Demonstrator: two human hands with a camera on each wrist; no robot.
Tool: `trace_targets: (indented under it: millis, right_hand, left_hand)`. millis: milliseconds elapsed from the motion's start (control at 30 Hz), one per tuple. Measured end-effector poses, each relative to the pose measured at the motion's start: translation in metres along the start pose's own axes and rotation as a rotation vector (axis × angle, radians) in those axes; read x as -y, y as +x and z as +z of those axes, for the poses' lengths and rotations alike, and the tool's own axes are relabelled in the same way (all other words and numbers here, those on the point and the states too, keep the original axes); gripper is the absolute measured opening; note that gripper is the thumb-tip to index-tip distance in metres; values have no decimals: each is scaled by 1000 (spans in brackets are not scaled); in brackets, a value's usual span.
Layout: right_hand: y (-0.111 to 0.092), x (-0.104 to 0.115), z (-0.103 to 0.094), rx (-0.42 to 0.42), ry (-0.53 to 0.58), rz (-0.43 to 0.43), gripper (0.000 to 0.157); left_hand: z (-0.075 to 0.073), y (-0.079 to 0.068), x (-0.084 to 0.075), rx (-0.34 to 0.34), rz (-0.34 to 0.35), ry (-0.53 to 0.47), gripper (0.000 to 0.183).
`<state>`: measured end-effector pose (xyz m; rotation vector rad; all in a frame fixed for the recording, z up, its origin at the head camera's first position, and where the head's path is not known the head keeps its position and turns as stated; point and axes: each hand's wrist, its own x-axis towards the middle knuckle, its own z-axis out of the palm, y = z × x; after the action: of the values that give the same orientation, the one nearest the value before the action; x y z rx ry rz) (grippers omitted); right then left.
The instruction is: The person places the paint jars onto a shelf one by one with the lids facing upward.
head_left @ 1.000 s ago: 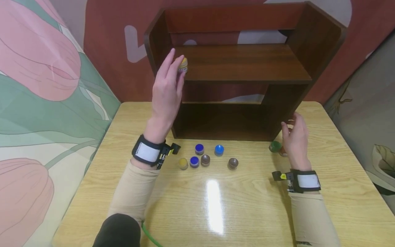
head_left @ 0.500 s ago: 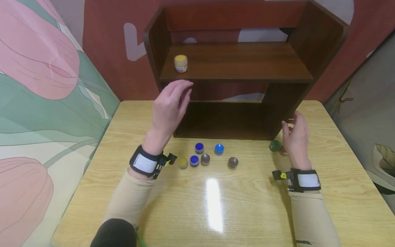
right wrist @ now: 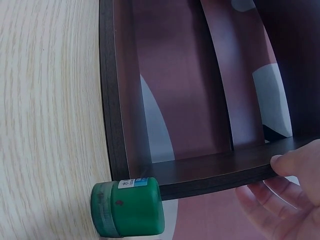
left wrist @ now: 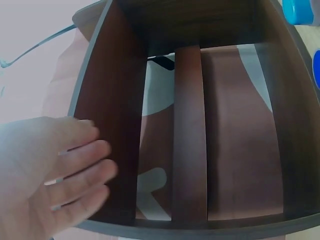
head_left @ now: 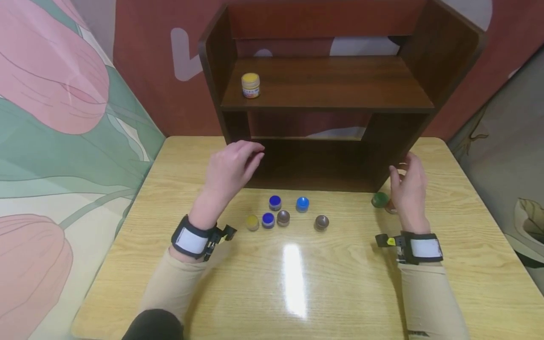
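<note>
A jar with a yellow lid (head_left: 250,86) stands upright on the upper board of a dark brown wooden shelf (head_left: 331,89), near its left side. Below it, my left hand (head_left: 231,165) hovers before the shelf's lower left side, holding nothing, its fingers relaxed in the left wrist view. My right hand (head_left: 409,193) grips the edge of the shelf's right side panel, thumb on one face and fingers on the other, as the right wrist view shows. Close by that hand stands a green jar (right wrist: 132,207). A reddish-brown jar (head_left: 391,207) is partly hidden behind the hand.
In front of the shelf, on the wooden table (head_left: 238,288), stand a yellow jar (head_left: 252,222), two dark blue jars (head_left: 275,202), a light blue jar (head_left: 302,204) and two brown-topped jars (head_left: 321,222). A patterned cloth (head_left: 85,170) hangs at the left.
My left hand has let go of the yellow-lidded jar on the upper board and moved down toward the table. The right hand keeps its place at the shelf's side.
</note>
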<state>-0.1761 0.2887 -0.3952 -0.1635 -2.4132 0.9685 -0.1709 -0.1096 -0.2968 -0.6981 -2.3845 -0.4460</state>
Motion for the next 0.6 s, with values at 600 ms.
trace_targets:
  millis: [600]
  right_hand:
    - [-1,3,-1,-5,7,-2,42]
  left_hand:
    - [-3,-38,5,645,-176,-204,36]
